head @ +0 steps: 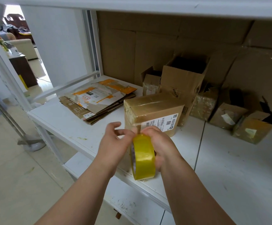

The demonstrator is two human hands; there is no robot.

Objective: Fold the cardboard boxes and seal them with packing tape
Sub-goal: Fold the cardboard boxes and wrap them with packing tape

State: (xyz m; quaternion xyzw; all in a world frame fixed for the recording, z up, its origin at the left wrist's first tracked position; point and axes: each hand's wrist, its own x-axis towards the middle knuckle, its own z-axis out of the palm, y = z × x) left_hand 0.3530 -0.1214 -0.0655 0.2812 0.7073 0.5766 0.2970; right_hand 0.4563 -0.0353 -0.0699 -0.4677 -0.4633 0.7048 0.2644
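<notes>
The right hand (160, 143) grips a yellow tape roll (143, 157), fingers curled round its far side, holding it upright above the front edge of the white shelf (76, 125). The left hand (114, 140) is at the roll's top left, thumb and forefinger pinched on what looks like the tape's free end, though the strip itself is too thin to make out; the other fingers are loosely spread. Just behind the hands a sealed box (153, 111), wrapped in tape and bearing a shipping label (162, 122), stands near the shelf's front. A stack of flattened cartons (98, 99) lies toward the shelf's left edge. An open box (183, 78) stands behind the sealed one, and several smaller taped boxes (229, 114) sit along the back right against a cardboard backing (148, 46).
</notes>
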